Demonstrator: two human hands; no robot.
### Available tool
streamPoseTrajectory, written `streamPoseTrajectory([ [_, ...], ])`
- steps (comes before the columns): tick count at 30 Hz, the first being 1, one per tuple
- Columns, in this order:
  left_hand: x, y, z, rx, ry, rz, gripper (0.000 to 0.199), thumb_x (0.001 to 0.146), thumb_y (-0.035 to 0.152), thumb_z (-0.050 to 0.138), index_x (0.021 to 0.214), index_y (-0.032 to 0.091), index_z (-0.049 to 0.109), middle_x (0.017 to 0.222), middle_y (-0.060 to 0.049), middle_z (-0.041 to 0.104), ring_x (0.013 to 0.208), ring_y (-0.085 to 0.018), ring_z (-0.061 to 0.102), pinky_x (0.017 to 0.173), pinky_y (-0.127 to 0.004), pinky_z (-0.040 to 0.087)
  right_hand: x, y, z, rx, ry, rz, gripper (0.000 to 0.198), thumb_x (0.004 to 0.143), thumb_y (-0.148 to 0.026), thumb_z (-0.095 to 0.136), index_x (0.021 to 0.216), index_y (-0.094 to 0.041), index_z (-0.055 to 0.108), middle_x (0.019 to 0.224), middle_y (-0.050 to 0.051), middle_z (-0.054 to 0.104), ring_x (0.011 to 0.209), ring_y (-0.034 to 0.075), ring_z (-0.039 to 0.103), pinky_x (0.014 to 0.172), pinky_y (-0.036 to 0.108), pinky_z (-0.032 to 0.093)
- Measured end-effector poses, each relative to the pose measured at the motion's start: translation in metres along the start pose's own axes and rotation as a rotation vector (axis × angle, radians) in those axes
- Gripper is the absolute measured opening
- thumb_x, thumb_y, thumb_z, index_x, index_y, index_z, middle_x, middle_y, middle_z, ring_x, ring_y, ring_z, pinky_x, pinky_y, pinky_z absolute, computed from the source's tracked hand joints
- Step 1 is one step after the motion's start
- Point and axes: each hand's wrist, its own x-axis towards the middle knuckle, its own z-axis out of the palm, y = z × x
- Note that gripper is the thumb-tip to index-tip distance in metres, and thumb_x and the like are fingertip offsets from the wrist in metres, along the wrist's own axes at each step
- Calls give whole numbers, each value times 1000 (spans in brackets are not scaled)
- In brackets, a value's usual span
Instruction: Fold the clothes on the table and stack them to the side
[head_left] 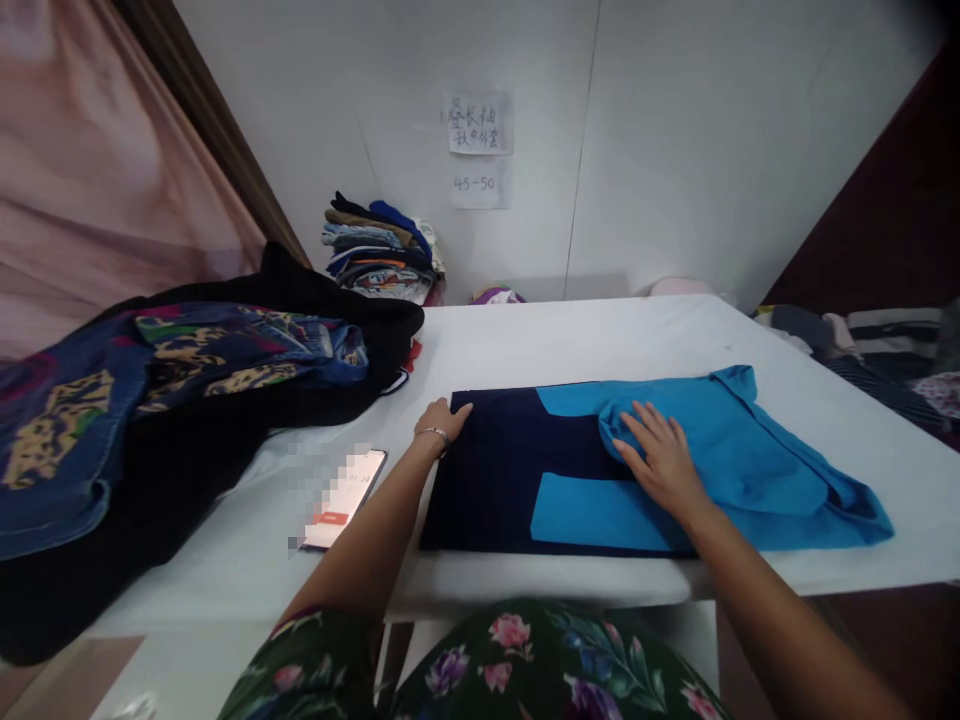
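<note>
Left hand (442,418) perhaps curled, right hand (664,463) spread

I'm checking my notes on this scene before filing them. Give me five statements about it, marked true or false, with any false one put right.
1. The left hand is at the dark end of the garment. True.
2. The right hand is on the phone. False: it lies on the garment's bright blue part.
3. A bracelet circles the left wrist. True.
4. The stack of clothes is right of the paper signs. False: it is left of them.
5. The patterned denim garment lies on black cloth. True.
</note>
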Motion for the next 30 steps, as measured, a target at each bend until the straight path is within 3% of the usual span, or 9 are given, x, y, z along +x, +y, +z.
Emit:
streamPoseTrajectory([
  [7,0,10,5,-7,-102,-22,67,78,58,52,125,9,50,125,-20,58,116,-33,55,88,-37,44,-1,-3,31,-112,-274,29,60,91,-57,35,141,-24,41,150,11,30,140,31,22,108,54,21],
  [12,-5,2,-1,-93,-70,-2,78,79,63,46,134,8,43,127,-20,57,118,-32,54,93,-38,43,5,-6,14,55,-343,104,63,89,-60,35,141,-25,39,151,10,29,140,29,21,110,54,18],
  [15,-11,-14,-5,-95,-83,2,89,77,68,42,137,2,38,118,-22,62,114,-33,57,92,-40,43,12,-5,-5,200,-290,176,60,92,-59,28,141,-26,39,150,7,33,140,26,23,111,51,18],
  [18,-16,-32,-4,-115,-126,24,90,76,69,38,133,0,43,97,-18,70,102,-32,63,89,-41,45,16,-2,-14,180,-198,203,59,93,-57,27,141,-26,39,151,7,29,142,26,18,112,52,14],
  [22,-23,-42,2,-144,-141,45,86,74,68,40,130,4,47,87,-14,72,95,-33,65,86,-42,46,14,-2,-4,132,-311,151,64,89,-57,41,144,-25,34,153,10,24,142,29,14,111,54,13],
  [25,-26,-39,5,-136,-181,40,94,71,71,40,133,0,43,78,-12,71,89,-34,66,85,-44,46,14,-4,5,161,-352,151,52,93,-48,39,141,-26,40,151,9,30,141,28,19,111,54,14],
  [30,-27,-33,6,-94,-159,35,97,66,77,40,129,4,48,92,-16,69,95,-37,64,84,-44,47,15,-12,2,315,-267,183,51,98,-45,23,142,-24,37,151,7,31,140,22,22,112,49,16],
])
